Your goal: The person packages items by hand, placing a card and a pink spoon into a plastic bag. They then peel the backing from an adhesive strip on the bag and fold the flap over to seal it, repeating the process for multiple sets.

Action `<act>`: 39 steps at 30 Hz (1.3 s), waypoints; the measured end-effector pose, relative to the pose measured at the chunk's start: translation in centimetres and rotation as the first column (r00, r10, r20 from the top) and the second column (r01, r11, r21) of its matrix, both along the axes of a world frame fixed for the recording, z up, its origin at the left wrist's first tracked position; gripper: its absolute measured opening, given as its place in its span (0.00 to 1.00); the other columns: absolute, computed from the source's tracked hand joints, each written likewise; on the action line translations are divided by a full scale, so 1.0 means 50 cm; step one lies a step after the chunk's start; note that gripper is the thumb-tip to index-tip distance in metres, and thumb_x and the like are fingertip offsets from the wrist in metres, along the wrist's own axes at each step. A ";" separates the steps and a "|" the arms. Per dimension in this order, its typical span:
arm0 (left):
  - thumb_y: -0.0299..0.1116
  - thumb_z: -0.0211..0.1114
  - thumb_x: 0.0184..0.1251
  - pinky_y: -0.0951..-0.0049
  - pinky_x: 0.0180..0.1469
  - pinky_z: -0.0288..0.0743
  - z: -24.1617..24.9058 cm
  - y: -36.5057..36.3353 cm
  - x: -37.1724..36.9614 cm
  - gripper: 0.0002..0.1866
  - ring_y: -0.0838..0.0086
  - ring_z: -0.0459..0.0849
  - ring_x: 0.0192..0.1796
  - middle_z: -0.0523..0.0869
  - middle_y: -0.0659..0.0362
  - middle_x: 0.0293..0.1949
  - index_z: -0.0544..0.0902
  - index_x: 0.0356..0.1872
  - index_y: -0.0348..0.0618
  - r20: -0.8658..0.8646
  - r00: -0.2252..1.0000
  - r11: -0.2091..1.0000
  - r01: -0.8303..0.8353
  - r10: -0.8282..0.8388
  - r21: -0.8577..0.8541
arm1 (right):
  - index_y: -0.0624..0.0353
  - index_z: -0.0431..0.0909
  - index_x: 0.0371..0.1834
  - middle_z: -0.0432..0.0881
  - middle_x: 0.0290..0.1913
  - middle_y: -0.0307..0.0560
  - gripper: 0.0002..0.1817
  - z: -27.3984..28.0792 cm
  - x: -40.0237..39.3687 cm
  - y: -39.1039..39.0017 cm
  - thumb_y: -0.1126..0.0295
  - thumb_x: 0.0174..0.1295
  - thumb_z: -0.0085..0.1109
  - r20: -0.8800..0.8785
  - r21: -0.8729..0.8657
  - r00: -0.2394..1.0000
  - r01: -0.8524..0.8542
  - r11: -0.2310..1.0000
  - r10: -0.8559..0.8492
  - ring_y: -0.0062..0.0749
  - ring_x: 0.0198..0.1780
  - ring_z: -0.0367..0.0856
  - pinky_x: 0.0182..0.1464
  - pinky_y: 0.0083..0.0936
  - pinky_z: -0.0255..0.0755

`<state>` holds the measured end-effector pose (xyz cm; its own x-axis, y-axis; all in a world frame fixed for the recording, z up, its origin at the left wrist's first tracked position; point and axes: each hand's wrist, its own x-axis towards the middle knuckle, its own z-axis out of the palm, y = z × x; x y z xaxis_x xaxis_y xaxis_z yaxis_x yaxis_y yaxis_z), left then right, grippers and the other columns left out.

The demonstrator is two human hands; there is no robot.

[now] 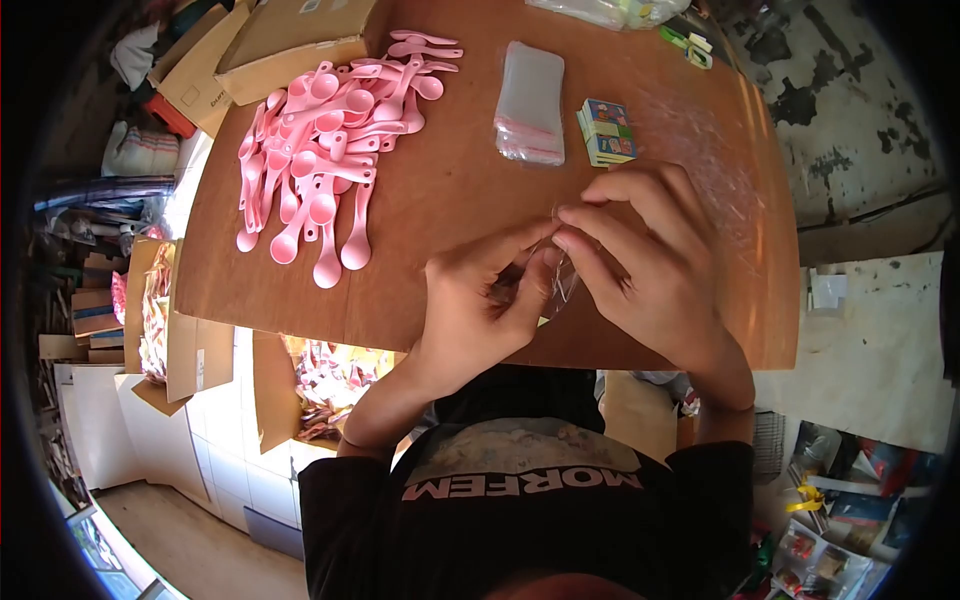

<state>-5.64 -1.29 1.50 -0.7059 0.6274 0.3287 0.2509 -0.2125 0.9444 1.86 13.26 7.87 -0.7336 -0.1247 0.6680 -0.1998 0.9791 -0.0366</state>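
My left hand (478, 300) and my right hand (645, 245) meet over the front part of the brown table, fingertips pinched close together. Between them is a thin, shiny piece of clear plastic (563, 282), mostly hidden by the fingers. Just beyond my right hand lies a stack of small printed cards (607, 132). To its left is a pile of clear plastic bags (530, 95) with pinkish edges. A big heap of pink plastic spoons (325, 140) covers the table's left side.
Clear plastic strips (700, 160) are scattered along the right side of the table (430, 170). Green-handled scissors (688, 46) lie at the far right. A cardboard box (300, 45) stands behind the spoons. Below the front edge, an open carton (275, 395) holds packed items.
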 end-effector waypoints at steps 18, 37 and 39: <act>0.23 0.60 0.67 0.81 0.31 0.75 -0.032 -0.031 0.002 0.12 0.77 0.83 0.30 0.85 0.54 0.30 0.77 0.50 0.31 0.181 0.983 0.941 -0.089 0.030 0.327 | 0.60 0.75 0.28 0.77 0.37 0.45 0.02 0.016 0.021 0.080 0.75 0.51 0.57 -0.254 -0.909 0.888 -0.355 0.219 0.384 0.30 0.35 0.77 0.40 0.26 0.73; 0.23 0.66 0.63 0.80 0.41 0.76 -0.040 0.050 0.008 0.07 0.79 0.82 0.38 0.83 0.55 0.39 0.80 0.41 0.33 0.257 0.966 0.955 -0.049 -0.029 0.293 | 0.60 0.81 0.48 0.84 0.44 0.45 0.17 -0.057 0.057 0.240 0.66 0.57 0.67 0.243 -0.741 0.956 0.074 0.668 0.164 0.28 0.47 0.80 0.51 0.27 0.72; 0.22 0.63 0.65 0.77 0.37 0.76 -0.044 0.064 0.012 0.06 0.75 0.83 0.35 0.83 0.52 0.41 0.79 0.42 0.35 0.217 0.975 0.963 -0.097 0.042 0.251 | 0.60 0.79 0.51 0.84 0.43 0.46 0.23 -0.027 0.060 0.152 0.63 0.54 0.70 0.310 -0.710 0.884 -0.029 0.704 0.349 0.28 0.50 0.79 0.52 0.28 0.72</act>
